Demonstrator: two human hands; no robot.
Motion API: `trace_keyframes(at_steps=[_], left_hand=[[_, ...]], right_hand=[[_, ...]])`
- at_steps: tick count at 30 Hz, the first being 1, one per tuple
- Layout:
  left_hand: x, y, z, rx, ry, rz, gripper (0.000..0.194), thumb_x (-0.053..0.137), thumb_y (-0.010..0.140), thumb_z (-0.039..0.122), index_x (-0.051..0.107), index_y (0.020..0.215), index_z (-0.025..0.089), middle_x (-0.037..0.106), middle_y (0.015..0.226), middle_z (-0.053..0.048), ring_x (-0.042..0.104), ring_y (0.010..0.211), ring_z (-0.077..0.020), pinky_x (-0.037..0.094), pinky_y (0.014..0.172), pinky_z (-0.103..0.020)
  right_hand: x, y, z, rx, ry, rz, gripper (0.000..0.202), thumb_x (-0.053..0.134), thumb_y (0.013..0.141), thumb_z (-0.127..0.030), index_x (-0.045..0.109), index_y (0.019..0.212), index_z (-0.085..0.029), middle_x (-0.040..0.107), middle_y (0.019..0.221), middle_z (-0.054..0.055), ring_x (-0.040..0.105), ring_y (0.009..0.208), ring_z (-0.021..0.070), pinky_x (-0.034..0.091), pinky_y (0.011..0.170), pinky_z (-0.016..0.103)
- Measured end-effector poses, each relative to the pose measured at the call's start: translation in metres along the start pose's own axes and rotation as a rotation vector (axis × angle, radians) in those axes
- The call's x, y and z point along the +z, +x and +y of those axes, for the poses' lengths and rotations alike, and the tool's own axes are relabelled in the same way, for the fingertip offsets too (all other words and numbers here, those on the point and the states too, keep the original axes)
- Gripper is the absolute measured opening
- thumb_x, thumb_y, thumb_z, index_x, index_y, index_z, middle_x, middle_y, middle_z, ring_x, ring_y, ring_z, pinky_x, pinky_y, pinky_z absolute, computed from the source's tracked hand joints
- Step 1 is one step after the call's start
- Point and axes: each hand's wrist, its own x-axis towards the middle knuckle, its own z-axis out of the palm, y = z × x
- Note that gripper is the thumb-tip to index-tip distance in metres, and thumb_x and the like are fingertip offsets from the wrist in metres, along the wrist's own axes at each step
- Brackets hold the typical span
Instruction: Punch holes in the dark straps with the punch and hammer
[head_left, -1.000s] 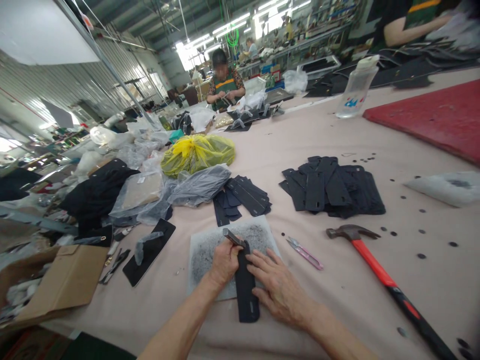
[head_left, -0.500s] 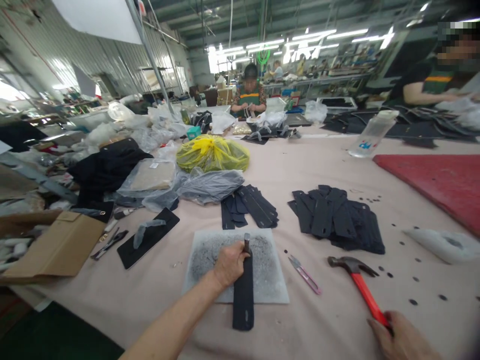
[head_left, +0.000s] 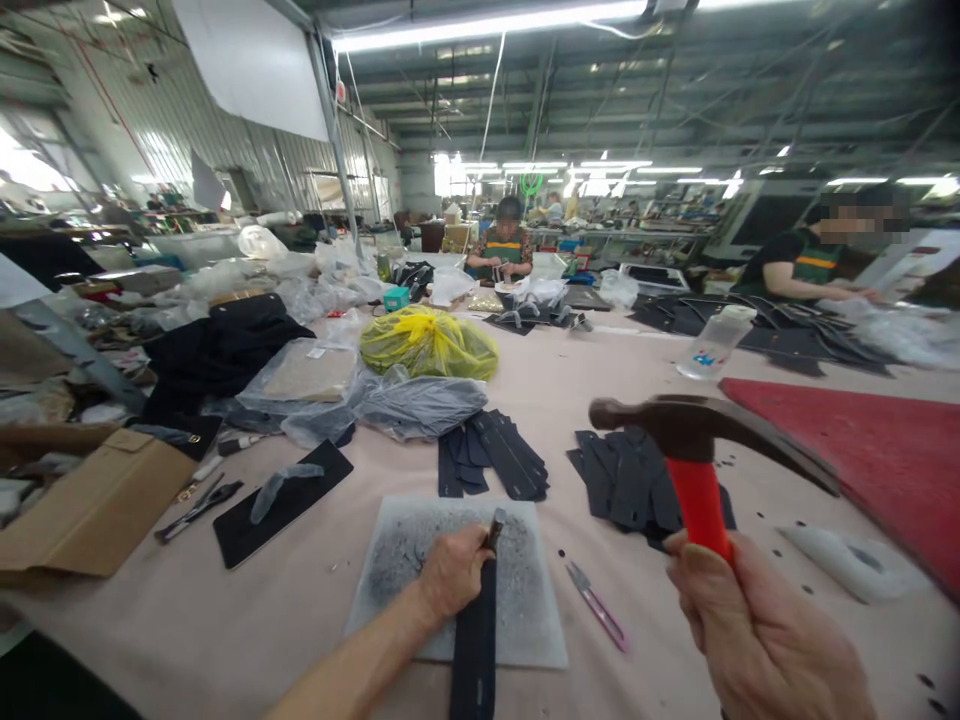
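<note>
My left hand (head_left: 454,572) is closed around a short metal punch (head_left: 495,528), which stands slightly tilted at the upper end of a dark fabric strip (head_left: 474,650). The strip lies over a pale, smudged board (head_left: 531,610) and runs past its near edge. On the right, my right hand (head_left: 757,625) grips the red handle of a claw hammer (head_left: 694,440), its head raised above the table. Behind the hammer lies a pile of dark strips (head_left: 619,480), partly hidden by it. Pink-handled snips (head_left: 598,607) rest between the board and my right hand.
Another bunch of strips (head_left: 506,455) lies beyond the board, near a yellow mesh bag (head_left: 427,342). At left are a cardboard box (head_left: 97,505) and a black panel (head_left: 281,505). A bottle (head_left: 714,343) and red sheet (head_left: 840,440) are at right. Two people work across the table.
My right hand has lifted the hammer from low near the table to a raised position. My left hand still holds the punch, now more tilted. The view has tipped upward.
</note>
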Motion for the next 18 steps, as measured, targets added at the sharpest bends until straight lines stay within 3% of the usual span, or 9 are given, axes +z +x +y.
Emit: trace_keyframes(at_steps=[3, 5, 8, 11, 13, 16, 18], left_hand=[[0.000, 0.001, -0.001, 0.007, -0.003, -0.006, 0.016, 0.050, 0.084, 0.007, 0.057, 0.089, 0.020, 0.067, 0.080, -0.003, 0.066, 0.075, -0.0201, 0.047, 0.068, -0.028], [0.001, 0.001, -0.002, 0.011, -0.003, -0.007, 0.016, 0.050, 0.083, 0.007, 0.057, 0.089, 0.020, 0.067, 0.080, -0.003, 0.066, 0.074, -0.0199, 0.048, 0.067, -0.028], [0.002, 0.000, -0.002, 0.010, -0.029, 0.012, 0.016, 0.049, 0.083, 0.006, 0.057, 0.089, 0.020, 0.066, 0.080, -0.003, 0.065, 0.076, -0.0199, 0.048, 0.069, -0.028], [0.003, 0.000, -0.003, -0.006, -0.058, 0.029, 0.015, 0.049, 0.083, 0.007, 0.058, 0.087, 0.019, 0.065, 0.077, -0.003, 0.065, 0.076, -0.0196, 0.049, 0.070, -0.028], [0.005, 0.000, -0.004, -0.008, -0.052, 0.030, 0.015, 0.050, 0.082, 0.007, 0.058, 0.087, 0.019, 0.066, 0.078, -0.004, 0.065, 0.076, -0.0199, 0.048, 0.070, -0.028], [0.006, 0.000, -0.005, 0.001, -0.025, 0.032, 0.013, 0.051, 0.082, 0.008, 0.057, 0.085, 0.019, 0.066, 0.079, -0.005, 0.065, 0.074, -0.0204, 0.048, 0.068, -0.028], [0.006, -0.001, -0.005, 0.004, -0.026, 0.037, 0.012, 0.050, 0.082, 0.009, 0.057, 0.084, 0.019, 0.066, 0.079, -0.004, 0.065, 0.074, -0.0200, 0.048, 0.067, -0.028]], right_hand=[[0.014, 0.009, -0.018, -0.396, -0.236, -0.127, 0.029, 0.038, 0.096, -0.045, 0.050, 0.078, -0.025, 0.050, 0.048, -0.003, 0.045, 0.036, 0.0150, 0.025, 0.039, 0.027], [0.018, 0.014, -0.021, -0.519, -0.347, -0.274, 0.029, 0.037, 0.097, -0.038, 0.047, 0.073, -0.026, 0.053, 0.047, -0.002, 0.045, 0.034, 0.0153, 0.019, 0.038, 0.029], [0.011, 0.020, -0.031, -0.507, -0.367, -0.297, 0.029, 0.038, 0.098, -0.040, 0.047, 0.074, -0.026, 0.054, 0.050, -0.003, 0.048, 0.037, 0.0151, 0.023, 0.039, 0.027], [0.004, 0.017, -0.041, -0.382, -0.208, -0.037, 0.027, 0.037, 0.099, -0.042, 0.049, 0.082, -0.024, 0.051, 0.052, -0.004, 0.049, 0.041, 0.0137, 0.033, 0.043, 0.024], [0.009, 0.013, -0.039, -0.414, -0.186, 0.018, 0.026, 0.037, 0.100, -0.039, 0.048, 0.083, -0.023, 0.049, 0.051, -0.005, 0.047, 0.039, 0.0129, 0.032, 0.042, 0.024], [0.016, 0.013, -0.029, -0.598, -0.365, -0.222, 0.029, 0.037, 0.099, -0.035, 0.046, 0.074, -0.024, 0.050, 0.047, -0.004, 0.043, 0.033, 0.0127, 0.018, 0.037, 0.028], [0.010, 0.021, -0.028, -0.626, -0.441, -0.318, 0.029, 0.037, 0.098, -0.036, 0.047, 0.073, -0.024, 0.052, 0.049, -0.003, 0.044, 0.034, 0.0135, 0.016, 0.039, 0.029]])
